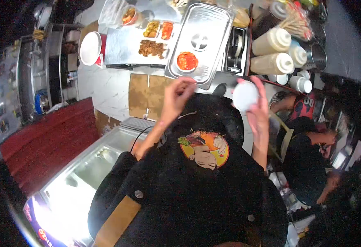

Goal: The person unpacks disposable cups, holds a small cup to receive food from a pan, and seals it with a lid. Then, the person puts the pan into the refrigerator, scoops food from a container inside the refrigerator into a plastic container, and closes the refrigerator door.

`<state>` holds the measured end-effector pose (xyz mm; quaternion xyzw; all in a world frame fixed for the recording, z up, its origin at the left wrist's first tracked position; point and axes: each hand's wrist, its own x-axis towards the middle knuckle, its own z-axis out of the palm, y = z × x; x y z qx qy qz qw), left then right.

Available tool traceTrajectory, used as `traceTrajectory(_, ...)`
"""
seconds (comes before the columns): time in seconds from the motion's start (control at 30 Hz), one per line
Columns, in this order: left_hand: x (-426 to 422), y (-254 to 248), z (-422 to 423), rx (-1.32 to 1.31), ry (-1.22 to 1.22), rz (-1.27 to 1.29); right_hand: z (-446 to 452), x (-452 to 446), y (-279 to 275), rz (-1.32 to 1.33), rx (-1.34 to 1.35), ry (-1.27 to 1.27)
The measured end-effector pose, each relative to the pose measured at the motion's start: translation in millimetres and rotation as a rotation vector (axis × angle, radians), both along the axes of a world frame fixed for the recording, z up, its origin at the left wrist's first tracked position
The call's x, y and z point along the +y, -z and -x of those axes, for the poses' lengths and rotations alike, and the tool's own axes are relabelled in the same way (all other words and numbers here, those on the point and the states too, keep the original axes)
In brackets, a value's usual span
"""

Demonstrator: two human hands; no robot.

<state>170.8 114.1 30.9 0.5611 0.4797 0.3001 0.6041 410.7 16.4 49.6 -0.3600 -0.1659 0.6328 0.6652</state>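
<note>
My right hand grips a white round piece by its edge, its flat face up. Whether it is a lid or the bottom of a small cup, I cannot tell. My left hand is curled with its fingertips drawn together, beside the near edge of a steel lid. Anything inside those fingers is hidden. On that lid, near its handle, stands a small cup of red sauce. To its left are chopped brown meat and small containers of green and red food.
A red bucket with white lid stands left. Cream squeeze bottles and white cups crowd the right. A lit glass-topped freezer is at lower left. Another person in black works at the right.
</note>
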Motion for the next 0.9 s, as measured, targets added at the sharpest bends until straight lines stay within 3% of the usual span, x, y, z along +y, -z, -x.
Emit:
traceTrajectory(0.07,21.9,20.4,27.3,0.02,-0.127,0.048,19.4,31.0,12.9,-0.007,-0.344,-0.096)
traceTrajectory(0.13,40.0,32.1,39.3,-0.12,-0.219,0.154,43.0,60.9,13.1,0.077,-0.597,-0.154)
traceTrajectory(0.23,62.7,47.7,42.5,-0.24,-0.197,0.245,74.8,100.8,13.3,0.118,-1.094,-0.171)
traceTrajectory(0.47,87.6,57.4,38.6,-0.405,-0.01,0.41,115.5,128.3,18.2,-0.021,-1.698,-0.107)
traceTrajectory(0.9,102.5,70.0,36.0,-0.371,0.063,0.324,141.6,138.3,9.9,0.168,-1.887,-0.23)
